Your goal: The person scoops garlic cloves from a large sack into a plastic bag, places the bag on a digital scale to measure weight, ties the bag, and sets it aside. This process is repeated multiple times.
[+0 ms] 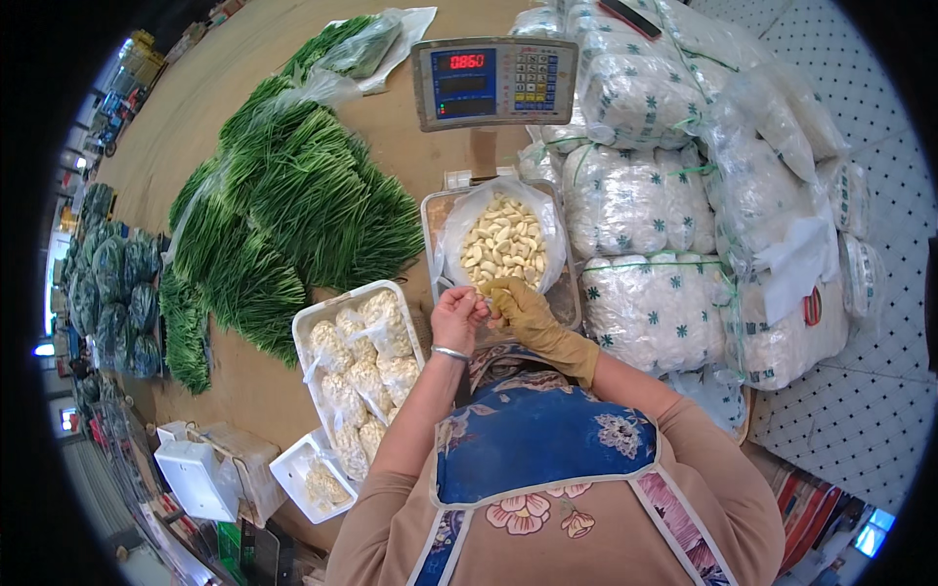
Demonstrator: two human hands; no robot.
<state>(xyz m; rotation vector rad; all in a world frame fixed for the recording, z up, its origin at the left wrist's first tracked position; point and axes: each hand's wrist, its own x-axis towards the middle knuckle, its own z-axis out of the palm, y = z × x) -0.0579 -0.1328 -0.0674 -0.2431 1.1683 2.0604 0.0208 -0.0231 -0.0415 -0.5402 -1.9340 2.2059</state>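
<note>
Peeled, pale cloves (506,242), which look like garlic, fill an open clear plastic bag (451,227) on the pan of a digital scale (574,293). The scale's display head (495,82) stands beyond it, lit with red digits. At the near edge of the bag my left hand (458,315), bare with a bracelet at the wrist, has its fingertips pinched together. My right hand (524,311), in a yellowish-brown glove, meets it there with bent fingers. Something small and pale shows between the two hands, too small to name.
Green stalks in bundles (315,190) lie at the left. A white crate (300,322) of bagged pale pieces stands near my left arm, with a small white foam box (293,469) below. Wrapped plastic packs (645,198) are stacked at the right, a dark phone-like object (630,18) on top.
</note>
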